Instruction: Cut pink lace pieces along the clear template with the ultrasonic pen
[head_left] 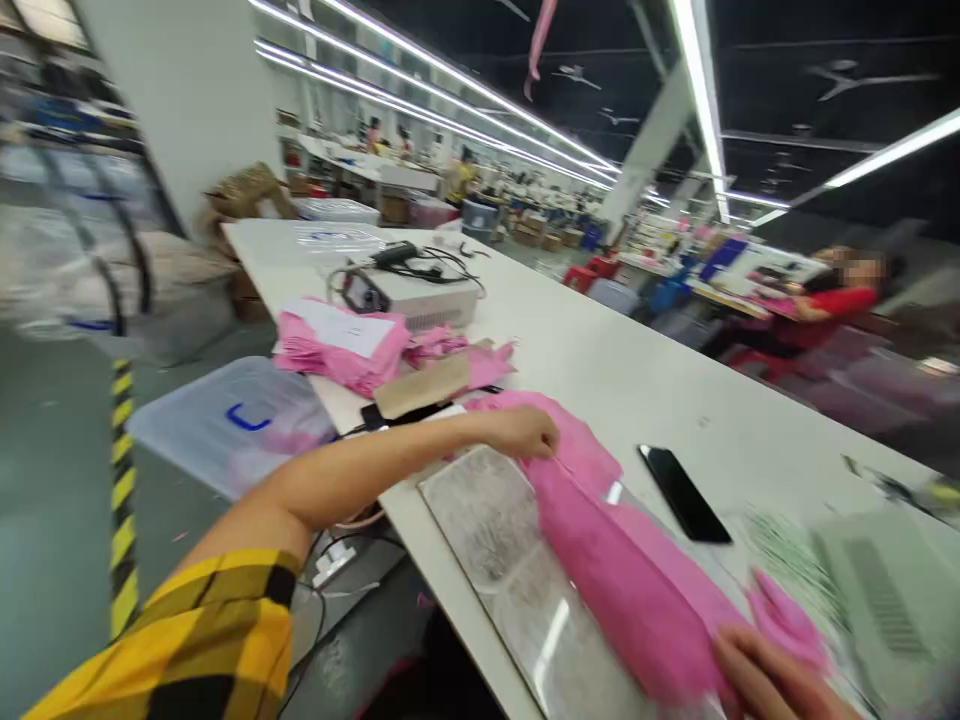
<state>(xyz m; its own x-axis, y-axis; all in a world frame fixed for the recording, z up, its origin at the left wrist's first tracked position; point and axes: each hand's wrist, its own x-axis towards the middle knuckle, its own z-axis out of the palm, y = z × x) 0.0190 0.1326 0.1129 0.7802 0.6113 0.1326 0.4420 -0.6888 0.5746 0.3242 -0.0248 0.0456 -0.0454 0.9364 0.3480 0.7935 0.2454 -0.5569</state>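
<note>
A long piece of pink fabric (615,570) lies stretched across a transparent board with grey patterned panels (487,510) on the white table. My left hand (525,432) pinches the far end of this fabric, fingers closed. At the lower right, my right hand (772,675) holds the near end, thumb and fingers together at its edge; the frame cuts off part of that hand. More pink fabric (570,430) lies under and beyond my left hand. A small pink scrap (787,620) sits beside my right hand.
A black phone (684,495) lies right of the fabric. Farther back are stacked pink pieces under white paper (341,335), a brown card strip (424,385) and a white box-shaped device (420,295) with cables. A pale green plastic object (885,590) stands right; a plastic bin (225,420) stands left.
</note>
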